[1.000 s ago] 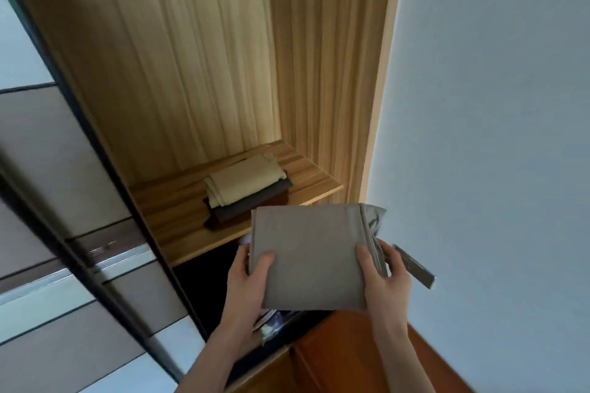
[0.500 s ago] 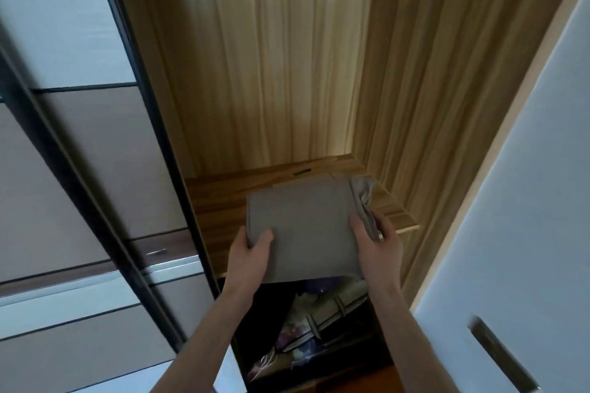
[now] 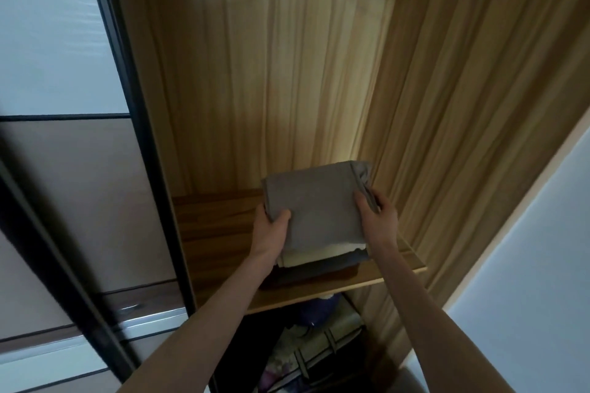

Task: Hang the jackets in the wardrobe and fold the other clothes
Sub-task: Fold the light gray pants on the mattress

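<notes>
Folded grey garment (image 3: 316, 204) is lying flat and square atop a stack on the wardrobe shelf (image 3: 220, 233); beneath it a cream folded item (image 3: 319, 254) and a dark one (image 3: 319, 271), apparently also clothing, are showing

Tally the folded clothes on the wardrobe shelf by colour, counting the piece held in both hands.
Grey, held by left hand and right hand: 1
Cream: 1
Dark: 1
Total: 3
</notes>
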A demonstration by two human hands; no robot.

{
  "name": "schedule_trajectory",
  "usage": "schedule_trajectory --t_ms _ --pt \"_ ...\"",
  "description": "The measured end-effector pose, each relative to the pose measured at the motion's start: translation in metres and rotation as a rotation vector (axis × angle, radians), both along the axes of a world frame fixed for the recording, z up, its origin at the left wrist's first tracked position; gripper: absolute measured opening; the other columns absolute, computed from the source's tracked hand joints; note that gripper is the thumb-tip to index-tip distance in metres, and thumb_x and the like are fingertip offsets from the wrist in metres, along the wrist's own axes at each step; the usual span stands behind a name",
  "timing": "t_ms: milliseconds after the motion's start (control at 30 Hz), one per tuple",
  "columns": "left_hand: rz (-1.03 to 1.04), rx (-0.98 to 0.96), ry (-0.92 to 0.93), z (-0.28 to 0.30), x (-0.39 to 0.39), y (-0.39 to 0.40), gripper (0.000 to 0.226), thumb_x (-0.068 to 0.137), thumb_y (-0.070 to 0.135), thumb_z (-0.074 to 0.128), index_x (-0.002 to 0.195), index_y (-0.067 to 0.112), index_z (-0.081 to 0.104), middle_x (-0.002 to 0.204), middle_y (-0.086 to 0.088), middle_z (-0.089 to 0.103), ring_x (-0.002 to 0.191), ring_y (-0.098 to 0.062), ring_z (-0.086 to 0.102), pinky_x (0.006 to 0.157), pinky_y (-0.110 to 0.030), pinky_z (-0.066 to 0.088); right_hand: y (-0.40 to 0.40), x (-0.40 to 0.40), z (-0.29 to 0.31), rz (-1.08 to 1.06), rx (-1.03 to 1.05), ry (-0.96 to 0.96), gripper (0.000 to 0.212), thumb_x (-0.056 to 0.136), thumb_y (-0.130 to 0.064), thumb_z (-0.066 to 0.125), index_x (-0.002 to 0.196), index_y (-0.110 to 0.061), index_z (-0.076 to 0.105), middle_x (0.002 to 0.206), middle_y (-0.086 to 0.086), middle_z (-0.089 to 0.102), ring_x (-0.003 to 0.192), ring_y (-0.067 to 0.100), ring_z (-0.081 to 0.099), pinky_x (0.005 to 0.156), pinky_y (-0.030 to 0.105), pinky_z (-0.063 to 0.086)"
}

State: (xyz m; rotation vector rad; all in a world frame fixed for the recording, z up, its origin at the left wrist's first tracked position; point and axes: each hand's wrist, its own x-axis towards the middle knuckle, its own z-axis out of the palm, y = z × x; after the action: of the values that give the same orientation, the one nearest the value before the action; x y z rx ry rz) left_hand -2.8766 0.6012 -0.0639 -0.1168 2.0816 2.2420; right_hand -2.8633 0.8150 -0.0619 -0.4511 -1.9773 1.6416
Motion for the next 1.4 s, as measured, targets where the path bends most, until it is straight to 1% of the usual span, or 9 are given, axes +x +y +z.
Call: schedule_trajectory --t_ms 100,233,433,567,700,833,900,1100,1400 --pt "0.005 -0.018 -0.003 -0.005 -0.014 0.006 0.059 0.102 0.031 0.06 0.155 0.025 0.036 0.14 0.0 0.053 0.12 -0.018 0.054 0.105 -0.036 0.046 0.007 -0.015 -0.006 0.033 0.034 -0.046 0.052 0.096 -0.05 0.066 0.137 -0.019 0.062 0.128 -0.005 0.066 0.117 0.016 0.062 0.1 0.039 0.051" --pt "0.043 -0.019 0.0 -0.012 -0.024 0.011 0.055 0.103 0.029 0.06 0.154 0.025 0.039 0.135 0.002 0.055 0.116 -0.015 0.053 0.099 -0.031 0.044 0.012 -0.028 -0.013 0.085 0.092 -0.096 0.014 0.102 -0.039 0.061 0.113 -0.03 0.059 0.097 -0.022 0.058 0.09 0.0 0.056 0.085 0.028 0.042" --pt "0.072 -0.109 -0.064 -0.038 -0.033 0.015 0.058 0.102 0.031 0.061 0.155 0.02 0.04 0.144 -0.001 0.053 0.121 -0.018 0.053 0.107 -0.034 0.043 0.017 -0.045 -0.037 0.096 0.211 -0.129 0.029 0.102 -0.038 0.06 0.121 -0.018 0.07 0.096 -0.015 0.065 0.096 0.011 0.063 0.074 0.023 0.044" --pt "0.032 -0.176 -0.125 -0.056 -0.034 0.018 0.053 0.102 0.03 0.061 0.152 0.021 0.043 0.144 -0.006 0.055 0.128 -0.025 0.055 0.109 -0.042 0.047 0.023 -0.043 -0.062 0.07 0.194 -0.237 0.026 0.102 -0.042 0.058 0.105 -0.019 0.069 0.092 -0.009 0.065 0.094 0.017 0.064 0.078 0.031 0.047" --pt "0.031 -0.238 -0.06 -0.069 -0.031 0.019 0.059 0.101 0.03 0.062 0.155 0.024 0.037 0.144 -0.003 0.054 0.127 -0.023 0.055 0.112 -0.044 0.046 0.028 -0.041 -0.068 0.079 0.25 -0.229 0.03 0.103 -0.046 0.053 0.092 -0.021 0.065 0.088 -0.005 0.067 0.089 0.019 0.066 0.063 0.027 0.045" --pt "0.068 -0.564 0.001 -0.079 -0.035 0.016 0.069 0.1 0.041 0.06 0.159 0.026 0.029 0.156 -0.006 0.04 0.144 -0.028 0.037 0.12 -0.048 0.037 0.026 -0.046 -0.069 0.013 0.522 -0.302 0.039 0.103 -0.047 0.05 0.126 -0.017 0.06 0.125 0.007 0.059 0.111 0.031 0.061 0.087 0.044 0.053" --pt "0.079 -0.776 0.111 -0.079 -0.032 0.017 0.065 0.103 0.042 0.053 0.161 0.026 0.028 0.161 -0.006 0.033 0.147 -0.028 0.032 0.123 -0.045 0.031 0.023 -0.044 -0.068 -0.014 0.753 -0.16 0.038 0.104 -0.039 0.052 0.135 -0.018 0.055 0.136 0.008 0.052 0.119 0.031 0.056 0.096 0.051 0.052" --pt "-0.104 -1.124 0.391 -0.088 -0.023 0.032 0.057 0.11 0.049 0.024 0.162 0.024 0.028 0.17 0.0 0.026 0.157 -0.019 0.017 0.129 -0.038 0.014 0.014 -0.031 -0.09 0.167 1.195 0.001 0.048 0.109 -0.044 0.039 0.145 -0.018 0.058 0.15 0.002 0.056 0.144 0.019 0.045 0.12 0.046 0.036" --pt "-0.186 -1.323 0.353 -0.105 -0.012 0.029 0.067 0.108 0.057 0.012 0.166 0.025 0.003 0.174 0.001 0.002 0.16 -0.017 -0.004 0.13 -0.046 0.007 0.018 -0.023 -0.103 0.232 1.269 -0.07 0.061 0.108 -0.052 0.025 0.154 -0.018 0.048 0.157 0.002 0.049 0.148 0.02 0.04 0.125 0.046 0.028"
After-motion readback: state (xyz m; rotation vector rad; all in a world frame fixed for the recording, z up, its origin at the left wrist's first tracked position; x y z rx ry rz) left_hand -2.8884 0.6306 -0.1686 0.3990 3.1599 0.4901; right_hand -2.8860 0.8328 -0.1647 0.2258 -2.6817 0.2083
